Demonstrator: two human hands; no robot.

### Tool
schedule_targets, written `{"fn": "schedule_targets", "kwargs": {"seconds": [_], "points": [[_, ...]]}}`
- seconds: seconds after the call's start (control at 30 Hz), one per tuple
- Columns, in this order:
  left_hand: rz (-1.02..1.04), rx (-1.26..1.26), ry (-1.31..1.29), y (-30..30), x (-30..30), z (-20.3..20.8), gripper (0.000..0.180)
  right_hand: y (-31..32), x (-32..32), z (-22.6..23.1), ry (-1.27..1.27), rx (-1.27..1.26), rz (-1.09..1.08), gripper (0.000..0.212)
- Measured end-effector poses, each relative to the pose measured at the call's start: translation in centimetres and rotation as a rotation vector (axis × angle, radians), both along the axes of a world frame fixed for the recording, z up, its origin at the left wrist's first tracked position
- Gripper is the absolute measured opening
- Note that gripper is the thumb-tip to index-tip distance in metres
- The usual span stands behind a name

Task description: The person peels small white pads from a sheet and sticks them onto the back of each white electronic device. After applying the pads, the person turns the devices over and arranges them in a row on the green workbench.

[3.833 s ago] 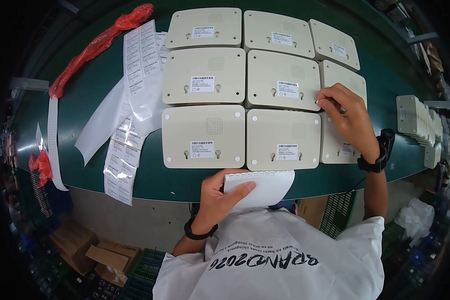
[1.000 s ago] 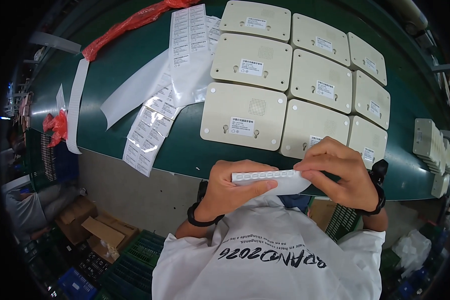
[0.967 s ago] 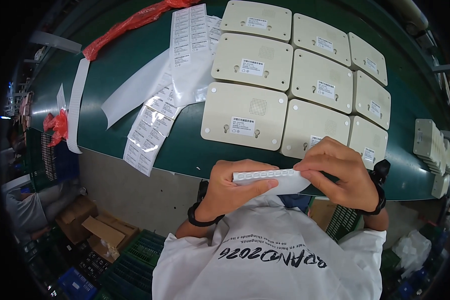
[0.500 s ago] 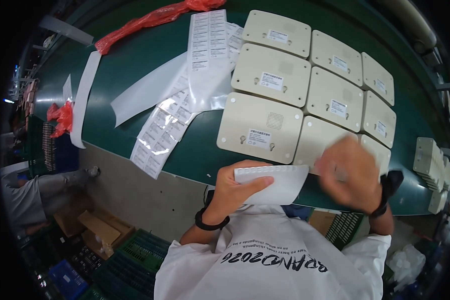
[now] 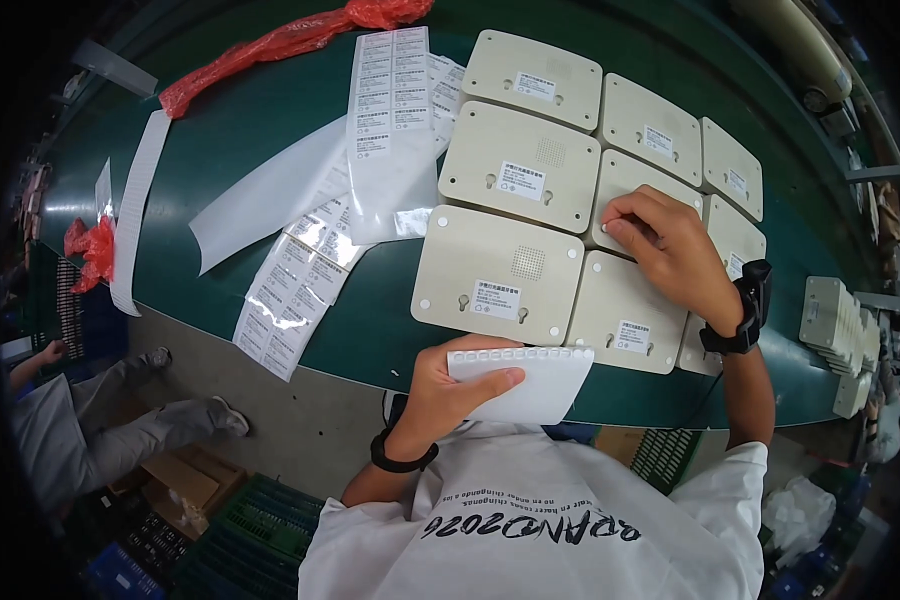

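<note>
My left hand [image 5: 448,388] grips a white sheet [image 5: 530,390] at the table's near edge, its thumb across the front. Small round pads run along the sheet's top edge. Between thumb and fingertips of my right hand [image 5: 665,245] is a small white round pad [image 5: 606,227]. That hand hovers at the border of the middle panel [image 5: 635,175] and the near middle panel [image 5: 625,305], hiding part of the middle one. Whether the pad touches a panel, I cannot tell. White dots mark corners of the near left cream panel [image 5: 495,270]; the panel behind it [image 5: 520,150] shows dark corner holes.
Label sheets [image 5: 390,90] and glossy backing paper [image 5: 270,190] lie left of the panels. Farther left are a white strip [image 5: 138,210] and red plastic film [image 5: 290,45]. Stacked cream panels [image 5: 835,320] stand at the right. Another person's legs [image 5: 140,430] show at lower left.
My right hand has moved away from the near edge, leftward over the panels, with a small round pad in its fingertips. The left hand keeps its hold on the sheet. The view has shifted slightly.
</note>
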State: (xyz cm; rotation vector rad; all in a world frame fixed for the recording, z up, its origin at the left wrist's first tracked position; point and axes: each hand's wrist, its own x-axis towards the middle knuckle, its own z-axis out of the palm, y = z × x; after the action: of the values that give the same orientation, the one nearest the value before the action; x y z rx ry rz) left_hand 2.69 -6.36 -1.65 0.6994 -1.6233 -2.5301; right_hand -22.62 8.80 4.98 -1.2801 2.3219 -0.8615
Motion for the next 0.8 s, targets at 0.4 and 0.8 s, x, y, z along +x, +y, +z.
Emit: {"fn": "schedule_targets", "kwargs": {"seconds": [0.4, 0.8], "points": [[-0.061, -0.031, 0.036, -0.3, 0.3, -0.6, 0.028, -0.2, -0.3, 0.2, 0.151, -0.008, 0.110, 0.011], [-0.022, 0.003, 0.031, -0.3, 0.1, -0.2, 0.028, 0.4, 2.1, -0.2, 0.416, -0.038, 0.100, 0.017]]}}
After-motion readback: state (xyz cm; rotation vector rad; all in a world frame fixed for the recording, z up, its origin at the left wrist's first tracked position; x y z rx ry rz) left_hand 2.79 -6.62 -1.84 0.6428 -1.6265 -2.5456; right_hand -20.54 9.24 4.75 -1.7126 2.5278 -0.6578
